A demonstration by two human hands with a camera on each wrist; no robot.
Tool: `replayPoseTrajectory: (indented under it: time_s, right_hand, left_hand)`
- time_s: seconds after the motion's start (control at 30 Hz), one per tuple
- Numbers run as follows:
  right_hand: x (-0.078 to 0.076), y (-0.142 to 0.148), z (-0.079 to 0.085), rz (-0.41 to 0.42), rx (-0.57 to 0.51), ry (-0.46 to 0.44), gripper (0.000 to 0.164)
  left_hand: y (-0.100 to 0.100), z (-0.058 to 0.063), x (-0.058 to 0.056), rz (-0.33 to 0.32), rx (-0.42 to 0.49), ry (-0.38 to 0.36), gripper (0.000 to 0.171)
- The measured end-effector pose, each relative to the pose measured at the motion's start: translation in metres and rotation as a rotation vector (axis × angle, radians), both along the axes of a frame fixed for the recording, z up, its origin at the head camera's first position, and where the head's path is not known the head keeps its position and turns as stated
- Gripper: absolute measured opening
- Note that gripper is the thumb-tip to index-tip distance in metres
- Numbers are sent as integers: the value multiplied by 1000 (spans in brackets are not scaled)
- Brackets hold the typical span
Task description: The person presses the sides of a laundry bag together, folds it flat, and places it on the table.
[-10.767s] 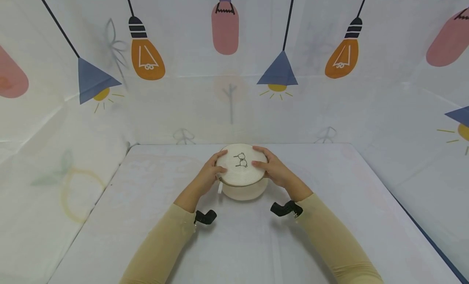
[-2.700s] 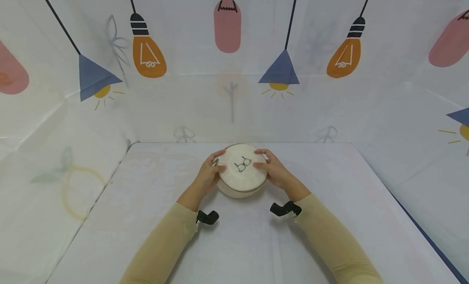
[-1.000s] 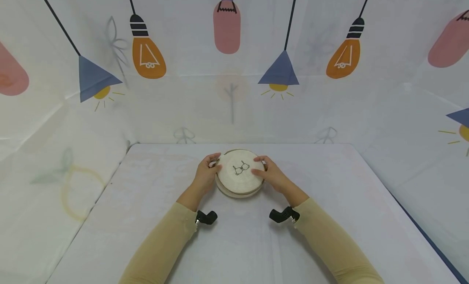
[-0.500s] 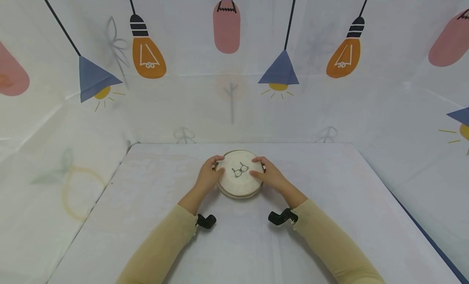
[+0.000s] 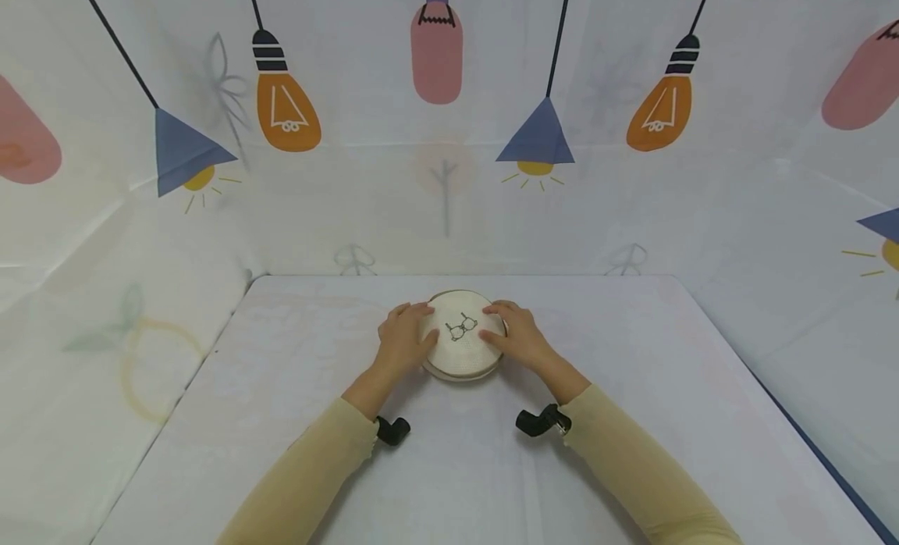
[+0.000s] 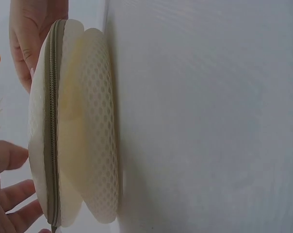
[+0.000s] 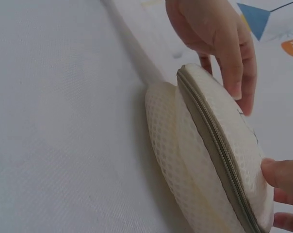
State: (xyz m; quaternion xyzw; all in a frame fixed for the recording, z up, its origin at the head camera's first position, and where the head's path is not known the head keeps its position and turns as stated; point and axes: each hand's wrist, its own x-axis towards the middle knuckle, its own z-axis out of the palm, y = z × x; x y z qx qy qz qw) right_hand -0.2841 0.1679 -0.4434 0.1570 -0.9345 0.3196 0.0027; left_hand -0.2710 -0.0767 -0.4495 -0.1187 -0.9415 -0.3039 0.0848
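Observation:
A round white mesh laundry bag (image 5: 460,351) lies on the table, a small dark line drawing on its top. Its zipper (image 6: 53,121) runs round the rim in a grey-green band, and the soft side below bulges in folds, as the left wrist view shows. My left hand (image 5: 402,338) is over the bag's left edge, thumb and fingers spread apart and resting lightly at its top. My right hand (image 5: 523,338) is at the right edge in the same way, its thumb (image 7: 280,172) touching the top in the right wrist view. Some fingertips are hidden behind the rim.
The white-covered table (image 5: 449,467) has its back edge just beyond the bag. A white cloth (image 5: 393,201) printed with lamps and bulbs hangs behind and at both sides. A black wrist mount (image 5: 393,430) sits on each sleeve.
The bag has come down lower and flatter, and its drawing has turned. My left hand has left its grip on the rim and shifted right over the top. The right hand has loosened slightly.

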Motion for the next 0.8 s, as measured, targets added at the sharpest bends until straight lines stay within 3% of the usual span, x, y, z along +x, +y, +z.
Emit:
replayPoseTrajectory:
  time_s: [0.17,0.33,0.8]
  right_hand:
    - [3,0,4,69,57,-15,66]
    - [5,2,5,123,88,-51,80]
    - [4,6,2,185,167,-81,98]
  left_hand:
    - [-2,5,3,-90,-155,-32,73]
    - [-6,7,3,-155,-218,-104,93]
    - [-11,3,2,-211,-298,-173,106]
